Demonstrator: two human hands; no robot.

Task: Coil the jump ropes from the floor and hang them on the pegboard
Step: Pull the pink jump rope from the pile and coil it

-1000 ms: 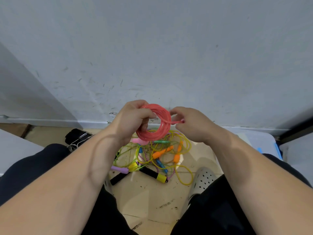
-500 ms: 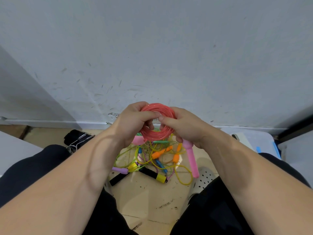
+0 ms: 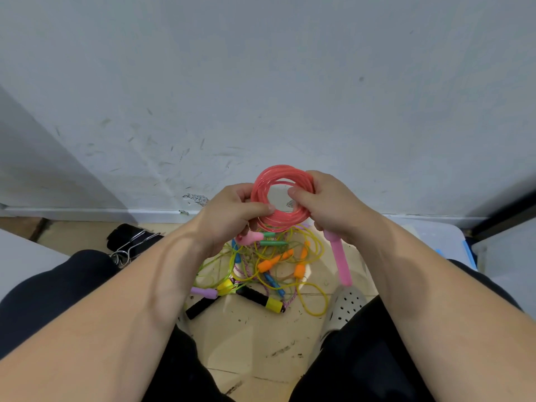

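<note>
On the floor [image 3: 255, 338] below, the other jump ropes [image 3: 269, 265] lie tangled. Your left hand [image 3: 229, 216] and right hand [image 3: 333, 204] each grip the pink coil [image 3: 262, 181], its handle [image 3: 340, 262] hanging loose. Coiling looks nearly done; next, secure the end for the pegboard.

Both forearms reach forward, converging at centre. There the left hand [image 3: 229, 211] pinches the left edge of the rope coil [image 3: 278, 171], thumb across it; right hand [image 3: 327, 204] grips the right edge, fingers curled.

Coiled pink rope [image 3: 282, 198] glossy translucent plastic; wall [image 3: 261, 82] matt, scuffed paint; hangers [image 3: 127, 249] shiny metal wire.
</note>
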